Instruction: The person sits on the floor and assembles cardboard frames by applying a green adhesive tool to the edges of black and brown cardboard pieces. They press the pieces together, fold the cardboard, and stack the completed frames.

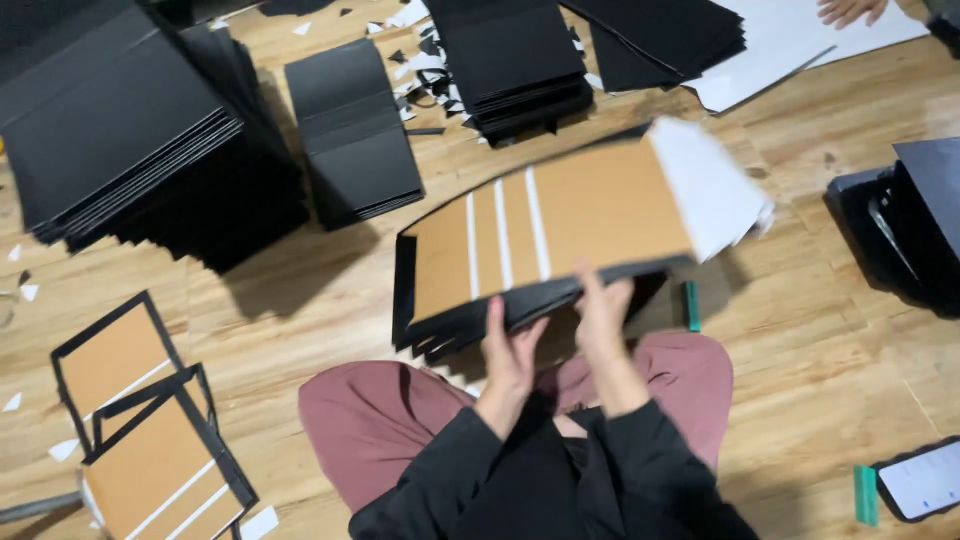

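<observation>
**Head view: both hands grip a stack of panels**

Centre frame, the left hand [512,362] and right hand [603,318] clasp the near edge of a panel stack [560,225], brown-faced with white strips and black borders, lifted above the wooden floor [330,290]. Black sheets [120,120] pile upper left; a phone [922,480] lies lower right.

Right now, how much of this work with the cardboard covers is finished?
Two brown covers with black edges already lie on the floor at the left. Both the left hand and the right hand hold a stack of covers, brown side up with white strips. Big piles of black sheets lie behind it, so much seems left.
</observation>
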